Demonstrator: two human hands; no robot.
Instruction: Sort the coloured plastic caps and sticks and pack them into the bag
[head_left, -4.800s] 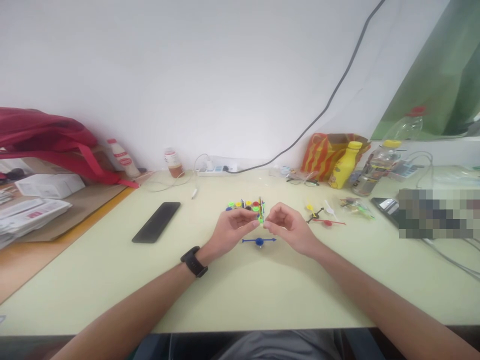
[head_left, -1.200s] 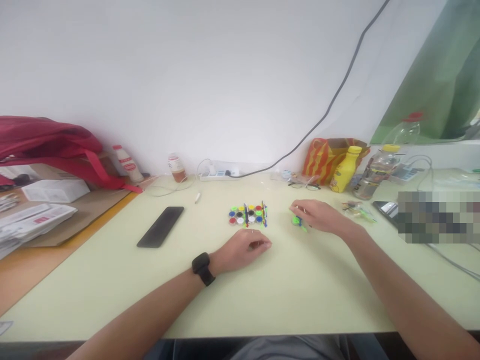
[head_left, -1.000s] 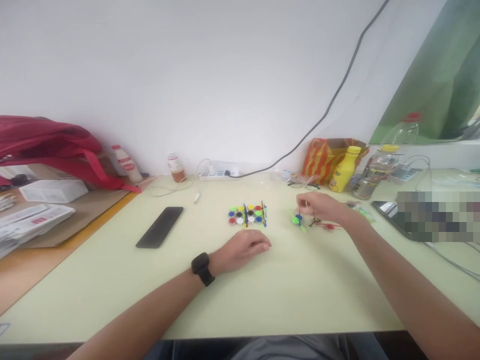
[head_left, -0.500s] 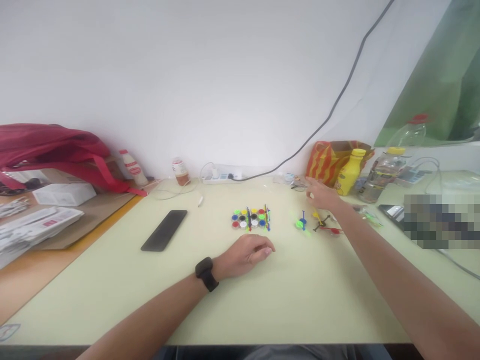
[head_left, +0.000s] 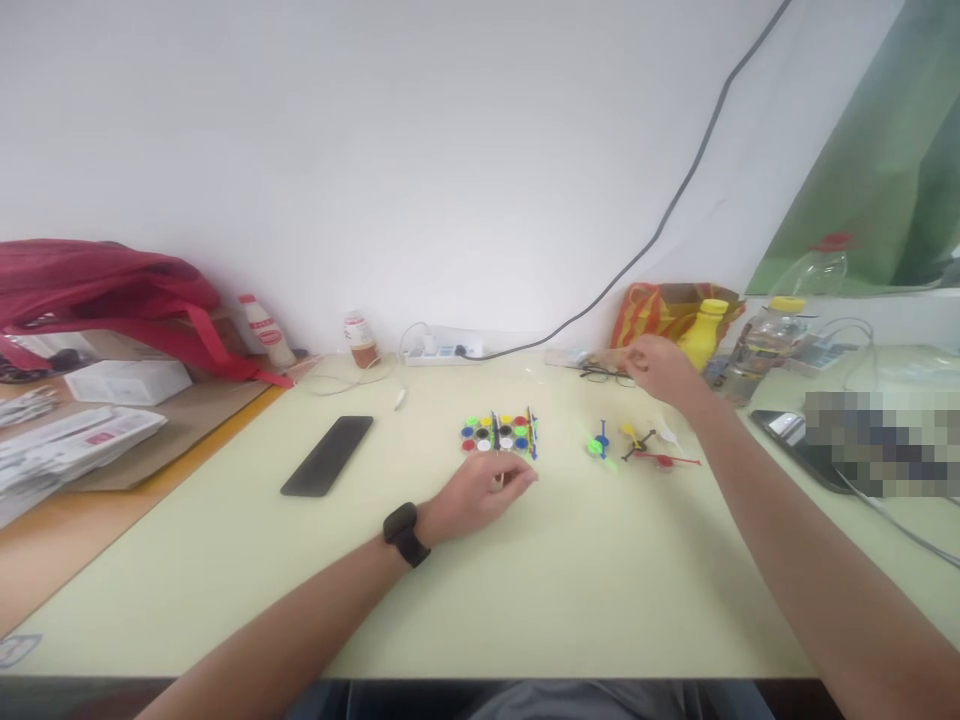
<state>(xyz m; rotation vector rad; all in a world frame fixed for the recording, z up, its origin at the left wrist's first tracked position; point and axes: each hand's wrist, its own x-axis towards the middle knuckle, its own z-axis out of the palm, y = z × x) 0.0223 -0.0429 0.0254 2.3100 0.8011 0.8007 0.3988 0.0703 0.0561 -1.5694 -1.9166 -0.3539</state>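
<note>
My left hand [head_left: 484, 492], with a black watch on its wrist, rests curled at the near edge of a cluster of small coloured discs [head_left: 482, 433]. Thumb and fingertips come together, with nothing visible between them. Thin coloured sticks [head_left: 532, 432] stand among the discs. Over the back right, my right hand [head_left: 664, 372] is raised with its fingers pinched, in front of a yellow bottle [head_left: 703, 335]; what they hold, if anything, is not clear. Below it lie a green and blue piece [head_left: 600, 443], a yellow and black piece [head_left: 636, 440], a white piece [head_left: 666, 433] and a red piece [head_left: 666, 461].
A black phone [head_left: 328, 456] lies left of the discs. Glasses [head_left: 600, 376], a striped bag [head_left: 637, 315], a clear bottle [head_left: 761, 350] and a power strip [head_left: 439, 354] line the back. A red backpack [head_left: 112, 290] and white boxes [head_left: 127, 382] occupy the far left.
My right hand has moved up and slightly right, uncovering the glasses and the white piece. My left hand has shifted slightly up and left, its fingertips closer together.
</note>
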